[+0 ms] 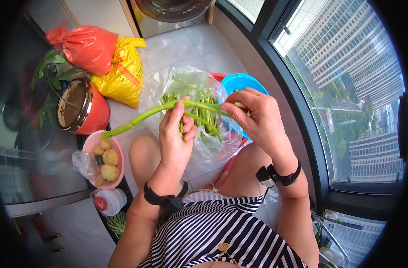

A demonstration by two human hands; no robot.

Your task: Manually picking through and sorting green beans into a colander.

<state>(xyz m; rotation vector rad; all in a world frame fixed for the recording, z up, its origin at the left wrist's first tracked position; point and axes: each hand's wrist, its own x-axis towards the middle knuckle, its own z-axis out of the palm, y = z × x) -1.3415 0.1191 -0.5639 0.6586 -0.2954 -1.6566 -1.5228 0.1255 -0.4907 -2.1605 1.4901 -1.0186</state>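
Note:
A long green vegetable stem (142, 116) spans between my two hands, its cut-looking end pointing left. My left hand (177, 134) pinches it near the middle with thumb and fingers, and a thinner side stalk (205, 122) hangs down to the right there. At the stem's right part, my right hand (254, 114) grips between thumb and forefinger. Below them a clear plastic bag (153, 87) lies open on the floor with a heap of green stalks (207, 104) inside. Just beyond my right hand is a blue plastic basin (247, 80), partly covered by it, with some green pieces visible.
To the left stand a red pot (98, 110) with a plant, a yellow bag (123, 73) and a red bag (90, 48). A pink bowl (121, 157) of round produce, a white container (118, 201) and a watermelon (117, 222) sit near my left arm. A window (334, 83) borders the right.

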